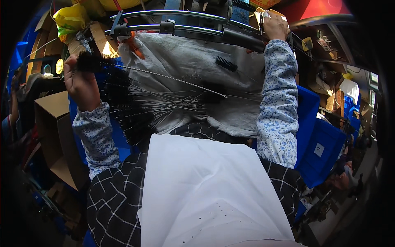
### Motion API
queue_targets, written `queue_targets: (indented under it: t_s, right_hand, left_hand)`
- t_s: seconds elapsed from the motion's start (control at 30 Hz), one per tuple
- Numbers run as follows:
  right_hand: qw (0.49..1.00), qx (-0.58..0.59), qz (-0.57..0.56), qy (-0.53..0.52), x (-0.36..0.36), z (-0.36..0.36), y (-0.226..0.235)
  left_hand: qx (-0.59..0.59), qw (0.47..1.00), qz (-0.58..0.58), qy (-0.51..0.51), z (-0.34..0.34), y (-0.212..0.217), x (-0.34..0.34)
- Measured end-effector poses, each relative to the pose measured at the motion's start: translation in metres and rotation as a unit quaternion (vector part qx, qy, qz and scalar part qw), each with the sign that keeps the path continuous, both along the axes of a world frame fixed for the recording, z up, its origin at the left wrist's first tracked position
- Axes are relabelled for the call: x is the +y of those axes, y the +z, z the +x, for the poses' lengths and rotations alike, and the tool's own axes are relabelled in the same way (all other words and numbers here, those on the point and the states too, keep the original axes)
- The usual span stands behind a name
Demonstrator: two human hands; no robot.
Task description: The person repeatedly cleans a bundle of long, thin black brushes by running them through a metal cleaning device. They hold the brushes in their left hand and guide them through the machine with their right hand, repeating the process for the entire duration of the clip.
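1. The left hand [82, 85] grips a black brush [94, 63] by its fuzzy end; its wire sticks out over the gray cloth [173, 53].
2. The right hand [275, 27] is near the metal bars [197, 29]; I can't tell its grip.

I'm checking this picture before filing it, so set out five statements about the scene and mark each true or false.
1. The left grip holds a black brush. True.
2. The right grip rests in the lap. False: the right grip is up by the right end of the metal rails.
3. The black brush's wire stem ends in a small loop. True.
4. The piled brushes' bristles face right. False: the piled brushes have their bristles on the left.
5. Both sleeves are patterned. True.
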State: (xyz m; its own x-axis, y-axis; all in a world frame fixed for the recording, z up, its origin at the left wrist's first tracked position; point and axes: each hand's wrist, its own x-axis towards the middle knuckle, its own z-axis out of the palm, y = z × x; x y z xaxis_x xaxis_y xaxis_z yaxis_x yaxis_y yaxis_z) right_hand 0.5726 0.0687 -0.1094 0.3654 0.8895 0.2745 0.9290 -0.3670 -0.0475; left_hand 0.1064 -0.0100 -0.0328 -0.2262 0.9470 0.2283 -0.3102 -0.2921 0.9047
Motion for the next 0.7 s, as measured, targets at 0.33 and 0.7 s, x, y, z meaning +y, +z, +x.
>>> queue_targets:
  t_s: [0.33, 0.7]
  right_hand:
    - [0.859, 0.420, -0.239, 0.169, -0.112, 0.015, 0.099]
    - [0.819, 0.448, -0.088, 0.348, -0.110, -0.149, 0.068]
  left_hand:
    - [0.008, 0.986, -0.085, -0.140, 0.044, -0.006, 0.005]
    - [0.292, 0.926, -0.001, -0.239, 0.074, -0.009, -0.017]
